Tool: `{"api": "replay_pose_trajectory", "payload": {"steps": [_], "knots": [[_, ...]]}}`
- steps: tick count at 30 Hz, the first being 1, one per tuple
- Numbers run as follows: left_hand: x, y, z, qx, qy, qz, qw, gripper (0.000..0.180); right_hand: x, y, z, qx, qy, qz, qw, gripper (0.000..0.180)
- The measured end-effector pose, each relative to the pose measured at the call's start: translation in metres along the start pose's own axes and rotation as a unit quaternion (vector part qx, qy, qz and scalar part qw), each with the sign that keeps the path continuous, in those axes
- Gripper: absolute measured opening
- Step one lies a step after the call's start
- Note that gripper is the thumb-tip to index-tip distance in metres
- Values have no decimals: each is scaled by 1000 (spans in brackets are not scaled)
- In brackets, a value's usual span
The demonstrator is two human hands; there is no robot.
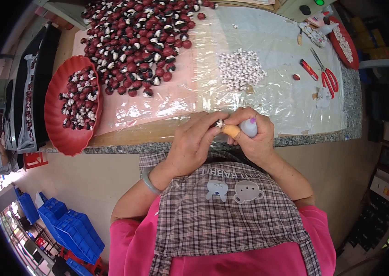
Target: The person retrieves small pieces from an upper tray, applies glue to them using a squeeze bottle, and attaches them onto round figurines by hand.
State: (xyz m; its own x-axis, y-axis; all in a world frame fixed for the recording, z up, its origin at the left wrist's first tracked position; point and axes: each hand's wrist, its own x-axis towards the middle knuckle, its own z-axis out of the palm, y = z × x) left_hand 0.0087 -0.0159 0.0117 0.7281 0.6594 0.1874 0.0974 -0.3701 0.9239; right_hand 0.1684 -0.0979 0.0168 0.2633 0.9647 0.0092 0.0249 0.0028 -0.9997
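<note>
The left hand (193, 140) pinched a tiny white piece (220, 123) at the table edge, mostly hidden by fingertips; the right hand (252, 133) was closed on a small pale bottle (250, 127) — its tip unseen. Two red trays (56, 115) showed, one cut off; one pair of red scissors (326, 76); the red balls (139, 41) were too many to count.

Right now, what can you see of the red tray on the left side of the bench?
The red tray is a shallow, oval-looking dish with a fluted rim, seemingly plastic. It lies flat at the left end of the bench, its near edge overhanging the stone edge a little and its right rim beside the clear plastic sheet. It holds a loose heap of small dark red, black and white pieces. Neither hand touches it.
</note>
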Motion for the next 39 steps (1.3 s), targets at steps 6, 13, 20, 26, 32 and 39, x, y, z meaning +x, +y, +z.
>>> {"api": "replay_pose_trajectory", "payload": {"steps": [6, 13, 20, 26, 32, 39], "knots": [[3, 4, -7, -57, -8, -40, 998, 24, 3, -4, 2, -23, -6, 6, 1000, 7], [-5, -2, -53, -462, 121, -179, 860, 17, 9, -12, -12, 11, -11, 49, 999, 20], [9, -29, -85, 247, 224, -41, 942, 12, 5, -7, -12, -25, -12, 68, 997, 16], [8, -41, -81, 359, 180, 2, 916, 15, 4, -8, -13, -48, -22, 51, 997, 15], [3, -27, -78, -78, 200, -194, 957, 22, 6, -11, -20, -18, -32, 123, 992, 28], [6, -7, -52, -521, 83, -266, 806, 27, 11, -8, -32, 147, -76, 102, 981, 28]]}}
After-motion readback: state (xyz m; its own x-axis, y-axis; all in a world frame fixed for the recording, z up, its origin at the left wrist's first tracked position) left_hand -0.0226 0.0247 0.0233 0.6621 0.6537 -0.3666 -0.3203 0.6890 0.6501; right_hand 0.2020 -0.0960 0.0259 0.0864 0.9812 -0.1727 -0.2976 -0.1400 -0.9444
